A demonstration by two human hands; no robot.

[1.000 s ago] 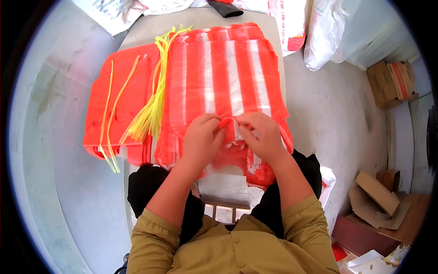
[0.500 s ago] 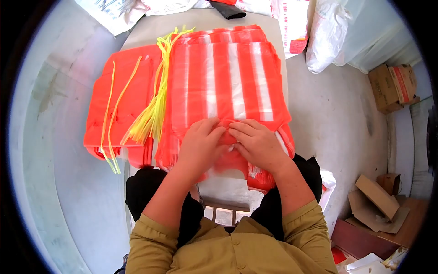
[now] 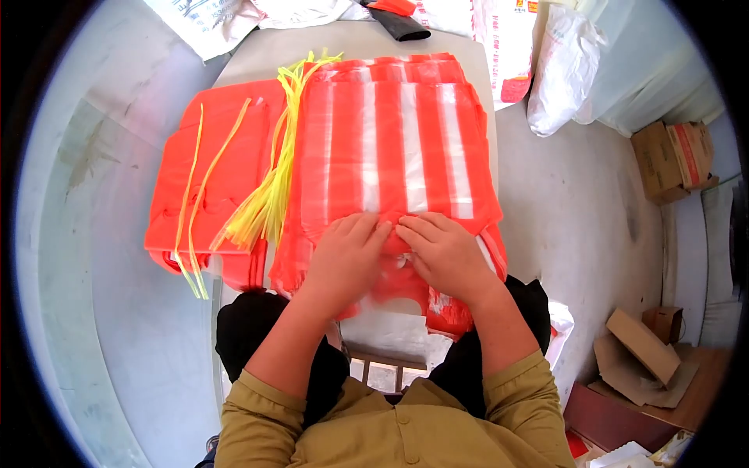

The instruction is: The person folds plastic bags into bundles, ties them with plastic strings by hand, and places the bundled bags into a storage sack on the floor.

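A thick stack of red-and-white striped plastic bags [image 3: 429,148] lies on the table in front of me. At its near edge my left hand [image 3: 353,253] has its fingers curled on the gathered red plastic. My right hand [image 3: 443,253] grips the same bunched edge from the other side, the fingertips of both hands close together. Thumbs and the folds under the palms are partly hidden. A bundle of yellow plastic strips [image 3: 269,187] lies along the left side of the stack. Farther left is a pile of folded red bags [image 3: 226,148] with two loose yellow strips across it.
The beige tabletop [image 3: 312,37] shows behind the stack. White printed sacks [image 3: 511,47] and a dark tube-like object [image 3: 402,27] are at the back. To the right stand a white plastic bag [image 3: 563,70], a cardboard box [image 3: 672,160] and an opened carton [image 3: 644,359].
The whole view has shifted slightly, so the table and bags sit a little lower. Both hands stay at the near edge of the stack, still on the bunched plastic.
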